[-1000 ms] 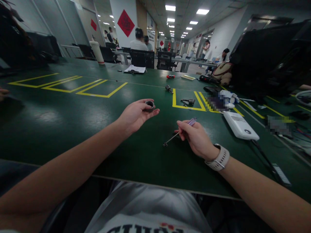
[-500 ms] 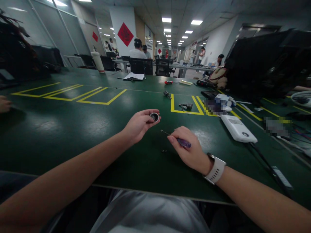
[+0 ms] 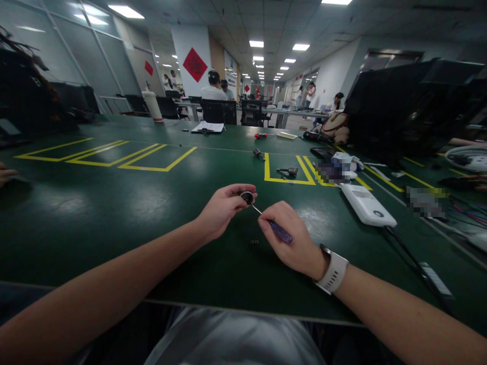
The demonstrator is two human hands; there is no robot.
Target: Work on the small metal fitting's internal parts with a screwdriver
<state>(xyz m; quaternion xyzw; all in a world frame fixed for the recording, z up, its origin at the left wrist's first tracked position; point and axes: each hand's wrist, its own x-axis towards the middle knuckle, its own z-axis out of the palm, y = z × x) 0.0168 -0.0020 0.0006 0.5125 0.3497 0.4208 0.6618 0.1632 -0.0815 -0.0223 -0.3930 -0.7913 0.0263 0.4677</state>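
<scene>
— Step in hand: what is judged to be under way?

— A small round part is pinched between the thumb and fingertips of the left hand and held up off the bench, about midway along its near edge. The tip of a thin screwdriver is laid against the part's shiny face. A fastener in that face is judged to be the thing engaged, though the tip's seat is too small to be made out.

— And the right hand?

— The right hand is closed round the purple handle, with the forefinger laid along it. A white watch is worn at the wrist.

— Is anything lying loose?

— Two tiny screws are seen on the bench just below the two hands, closer to the near edge and touched by neither. A white device lies towards the right edge, well apart.

— What is called for by the next move?

— A firm pinch on the part is needed, so that it is not spun with the driver. The shaft should be kept square to the face and only light pressure applied. The loose screws ought not to be brushed by the right wrist.
</scene>
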